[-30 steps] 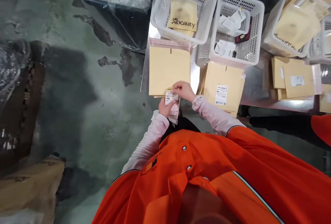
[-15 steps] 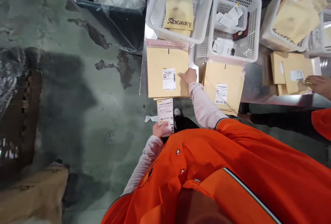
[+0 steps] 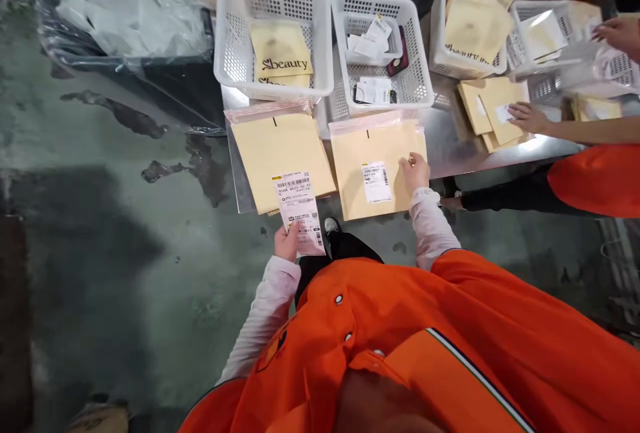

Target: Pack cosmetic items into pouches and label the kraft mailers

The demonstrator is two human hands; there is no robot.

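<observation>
My left hand (image 3: 287, 243) is closed on the lower end of a strip of white barcode labels (image 3: 299, 209), held just in front of the table edge. The strip's top overlaps the left stack of tan envelopes (image 3: 273, 146). My right hand (image 3: 415, 171) lies with its fingers flat on the top envelope of the right stack (image 3: 360, 146), just right of the white label (image 3: 376, 181) stuck on it. Both stacks sit in clear sleeves with pink edges on the metal table (image 3: 445, 146).
Behind the stacks stand white baskets: one (image 3: 240, 53) with tan "beauty" pouches, one (image 3: 415, 59) with small tagged items. To the right, a co-worker's hand (image 3: 525, 116) rests on more envelopes. A bin lined with clear plastic (image 3: 125, 26) stands at the left.
My right hand left the strip, pressed a label onto the left stack, then moved over to the right stack. My left hand drew the strip back toward my body.
</observation>
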